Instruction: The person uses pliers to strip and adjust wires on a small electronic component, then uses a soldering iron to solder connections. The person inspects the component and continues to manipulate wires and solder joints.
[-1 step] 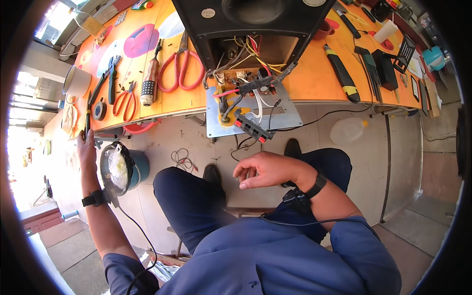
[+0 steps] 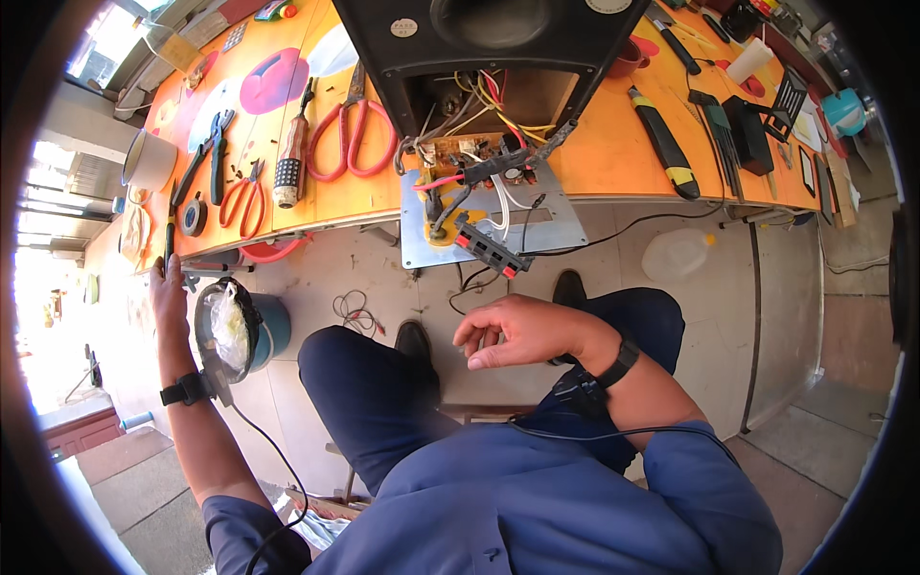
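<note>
At the table's left edge, my left hand [image 2: 168, 295] has its fingers closed around the lower end of a slim black-and-yellow tool [image 2: 171, 233]; its exact kind does not show. My right hand [image 2: 517, 331] hangs over my lap, fingers loosely bent and thumb apart, with nothing visible in it. Ahead of it stands a black speaker cabinet [image 2: 383, 48] with an open bay. Coloured wires run from there to a circuit board on a metal panel [image 2: 565, 225], which overhangs the table edge. A black terminal strip [image 2: 491, 247] dangles at its front.
Left on the orange table [image 2: 335, 199] lie red-handled scissors [image 2: 353, 144], a screwdriver [image 2: 290, 158], dark pliers [image 2: 218, 158], small orange pliers [image 2: 246, 203] and black tape [image 2: 194, 216]. A utility knife [image 2: 664, 144] lies right. Below are a lined bucket [image 2: 271, 331] and a plastic jug [image 2: 676, 254].
</note>
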A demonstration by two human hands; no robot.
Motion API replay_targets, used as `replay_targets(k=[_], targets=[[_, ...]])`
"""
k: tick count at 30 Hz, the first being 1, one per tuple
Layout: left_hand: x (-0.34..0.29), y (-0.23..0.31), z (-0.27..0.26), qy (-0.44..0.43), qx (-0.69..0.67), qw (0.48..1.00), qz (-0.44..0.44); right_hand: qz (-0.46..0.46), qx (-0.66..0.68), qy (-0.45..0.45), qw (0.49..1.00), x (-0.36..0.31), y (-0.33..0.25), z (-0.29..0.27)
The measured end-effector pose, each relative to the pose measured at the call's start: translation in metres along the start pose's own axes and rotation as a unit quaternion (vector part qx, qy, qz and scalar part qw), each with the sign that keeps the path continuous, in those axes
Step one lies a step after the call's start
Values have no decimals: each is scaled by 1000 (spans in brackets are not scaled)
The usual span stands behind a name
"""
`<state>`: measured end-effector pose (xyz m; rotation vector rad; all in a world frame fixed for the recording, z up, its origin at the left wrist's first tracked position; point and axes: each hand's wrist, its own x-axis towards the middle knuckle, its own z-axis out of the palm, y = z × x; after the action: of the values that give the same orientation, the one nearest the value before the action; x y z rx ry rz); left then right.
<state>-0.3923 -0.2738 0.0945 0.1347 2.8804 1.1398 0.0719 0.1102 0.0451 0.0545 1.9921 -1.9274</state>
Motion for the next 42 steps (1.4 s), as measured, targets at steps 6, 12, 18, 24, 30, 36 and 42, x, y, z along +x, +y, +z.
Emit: replay_targets(k=[6,12,18,24,30,36,42], targets=[[-17,-16,-8,-24,-155,987,-24,-65,163,55,983,-32,-31,0],[-64,-30,-22,17,-148,988,39,-68,312,148,936,-47,-51,8],[-143,-16,-49,5,-425,904,54,-62,385,256,884,-46,-68,19],[-239,40,-35,-121,-581,802,69,-40,435,307,845,-38,-77,24],[-278,77,5,-210,-583,784,-39,-31,455,346,820,-33,-85,21],[-305,94,31,-302,-564,767,-52,-40,457,364,810,-31,-91,20],[-314,113,49,-347,-537,769,-10,-39,433,386,814,-32,-98,20]])
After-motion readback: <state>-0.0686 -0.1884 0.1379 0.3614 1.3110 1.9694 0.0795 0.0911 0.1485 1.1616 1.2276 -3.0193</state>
